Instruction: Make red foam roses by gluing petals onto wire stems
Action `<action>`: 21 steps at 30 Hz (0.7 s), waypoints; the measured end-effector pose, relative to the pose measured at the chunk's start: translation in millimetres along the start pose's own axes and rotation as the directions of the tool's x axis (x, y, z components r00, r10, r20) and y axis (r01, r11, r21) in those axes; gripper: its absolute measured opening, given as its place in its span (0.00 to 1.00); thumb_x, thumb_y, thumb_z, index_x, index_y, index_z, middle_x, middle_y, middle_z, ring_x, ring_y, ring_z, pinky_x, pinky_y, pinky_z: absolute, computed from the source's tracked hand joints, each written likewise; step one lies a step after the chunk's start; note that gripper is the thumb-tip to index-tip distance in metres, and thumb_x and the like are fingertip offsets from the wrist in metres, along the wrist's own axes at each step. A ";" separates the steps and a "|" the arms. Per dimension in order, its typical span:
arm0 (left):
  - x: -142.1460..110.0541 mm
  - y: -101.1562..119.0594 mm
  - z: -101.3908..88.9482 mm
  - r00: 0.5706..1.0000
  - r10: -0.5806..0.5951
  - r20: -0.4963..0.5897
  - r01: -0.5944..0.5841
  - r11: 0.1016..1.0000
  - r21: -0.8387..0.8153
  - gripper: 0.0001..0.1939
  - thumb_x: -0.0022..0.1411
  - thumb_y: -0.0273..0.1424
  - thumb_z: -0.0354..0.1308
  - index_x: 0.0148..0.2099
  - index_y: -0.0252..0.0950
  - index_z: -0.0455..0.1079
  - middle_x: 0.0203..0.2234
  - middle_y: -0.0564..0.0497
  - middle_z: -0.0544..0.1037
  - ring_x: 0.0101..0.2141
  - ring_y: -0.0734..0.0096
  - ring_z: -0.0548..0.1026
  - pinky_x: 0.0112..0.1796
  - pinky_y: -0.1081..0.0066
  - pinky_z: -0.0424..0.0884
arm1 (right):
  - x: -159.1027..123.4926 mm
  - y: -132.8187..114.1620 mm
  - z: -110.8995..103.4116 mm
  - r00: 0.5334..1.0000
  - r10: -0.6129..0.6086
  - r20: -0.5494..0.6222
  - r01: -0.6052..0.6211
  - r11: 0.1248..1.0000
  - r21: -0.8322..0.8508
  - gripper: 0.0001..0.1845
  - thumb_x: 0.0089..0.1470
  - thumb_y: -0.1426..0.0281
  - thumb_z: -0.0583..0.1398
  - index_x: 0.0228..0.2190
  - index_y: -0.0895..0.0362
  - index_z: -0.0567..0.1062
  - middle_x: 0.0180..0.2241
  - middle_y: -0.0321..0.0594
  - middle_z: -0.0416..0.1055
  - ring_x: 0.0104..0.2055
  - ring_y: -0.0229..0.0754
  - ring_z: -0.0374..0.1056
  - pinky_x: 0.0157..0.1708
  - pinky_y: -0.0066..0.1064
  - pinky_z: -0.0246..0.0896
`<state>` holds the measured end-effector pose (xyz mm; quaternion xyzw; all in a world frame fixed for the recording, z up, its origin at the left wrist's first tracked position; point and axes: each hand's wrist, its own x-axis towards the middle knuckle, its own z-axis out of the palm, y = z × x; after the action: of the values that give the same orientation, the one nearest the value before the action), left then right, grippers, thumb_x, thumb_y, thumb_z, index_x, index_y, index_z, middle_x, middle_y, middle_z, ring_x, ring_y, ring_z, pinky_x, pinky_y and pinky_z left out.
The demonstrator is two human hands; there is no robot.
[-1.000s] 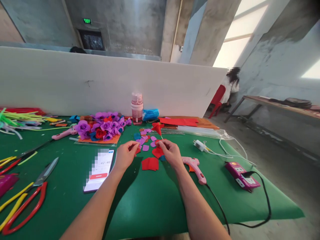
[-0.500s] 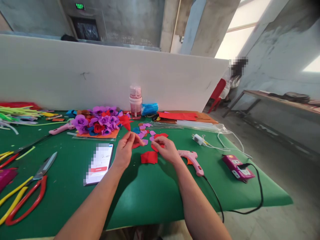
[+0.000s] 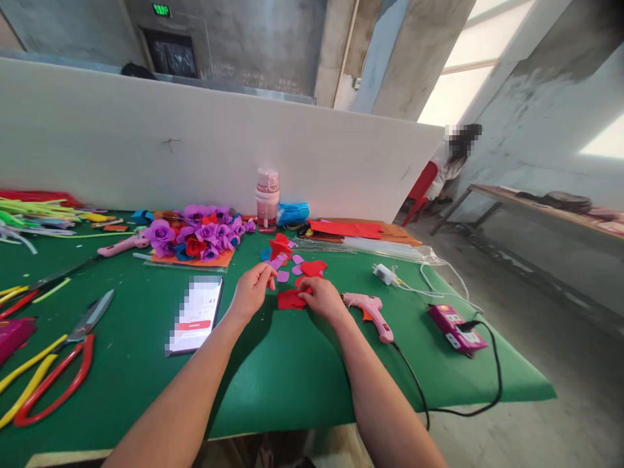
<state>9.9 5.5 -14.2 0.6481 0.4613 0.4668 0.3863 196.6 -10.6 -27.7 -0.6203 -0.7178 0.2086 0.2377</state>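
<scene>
My left hand (image 3: 253, 287) is closed in a pinch in the middle of the table. A red flower-like piece (image 3: 281, 246) of folded material stands just past its fingertips, and the exact grip point is hidden. My right hand (image 3: 322, 298) has its fingertips closed on the right edge of a red square piece (image 3: 289, 299) on the table. Beyond both hands lie loose red petals (image 3: 313, 268) and purple petals (image 3: 283, 277). A pink glue gun (image 3: 369, 311) rests beside my right wrist.
Purple and red flowers (image 3: 197, 237) are heaped at back left, near a pink bottle (image 3: 268, 201). A phone (image 3: 195, 315) and open scissors (image 3: 80, 338) lie left. At right are a white charger (image 3: 387, 273) and a purple power box (image 3: 457, 328) with cords. A person (image 3: 446, 166) sits far right.
The red flower-like piece has swung right as my left hand turned. My right hand has come down onto the red square piece, whose near edge has shifted.
</scene>
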 end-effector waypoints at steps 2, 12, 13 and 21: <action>1.9 -7.5 0.3 0.998 -0.068 -0.015 0.069 0.992 0.103 0.16 0.59 0.41 0.51 0.28 0.36 0.71 0.18 0.54 0.71 0.23 0.72 0.68 0.28 0.73 0.61 | 1.2 4.6 -2.6 0.999 -0.035 -0.021 0.038 0.990 0.132 0.05 0.46 0.75 0.60 0.27 0.53 0.74 0.28 0.35 0.75 0.27 0.37 0.64 0.31 0.29 0.56; 1.3 3.7 0.6 0.978 -0.208 0.002 0.208 0.976 -0.062 0.17 0.50 0.44 0.60 0.31 0.33 0.74 0.13 0.59 0.65 0.17 0.78 0.58 0.22 0.75 0.52 | 1.2 6.6 -5.2 0.999 -0.031 0.011 0.021 0.856 0.516 0.07 0.47 0.66 0.58 0.30 0.55 0.71 0.19 0.29 0.65 0.18 0.33 0.60 0.20 0.25 0.54; 0.9 4.8 0.9 0.979 -0.202 0.007 0.202 0.977 -0.067 0.17 0.50 0.43 0.60 0.31 0.33 0.74 0.14 0.59 0.65 0.17 0.79 0.58 0.22 0.75 0.52 | 2.0 7.5 -4.2 1.000 -0.029 -0.004 0.028 0.866 0.500 0.07 0.46 0.67 0.59 0.31 0.55 0.72 0.19 0.28 0.65 0.19 0.34 0.61 0.21 0.25 0.54; 2.6 -0.4 1.9 0.984 -0.179 0.000 0.179 0.981 -0.071 0.14 0.50 0.41 0.59 0.29 0.33 0.72 0.13 0.59 0.63 0.17 0.78 0.59 0.22 0.75 0.54 | 11.2 22.0 1.3 0.985 0.145 -0.096 -0.082 0.874 0.478 0.11 0.42 0.71 0.60 0.32 0.55 0.69 0.22 0.27 0.65 0.19 0.34 0.64 0.22 0.26 0.57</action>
<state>12.1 8.0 -14.4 0.5884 0.5020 0.4484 0.4480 211.9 3.6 -40.9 -0.5969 -0.5908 0.3503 0.4147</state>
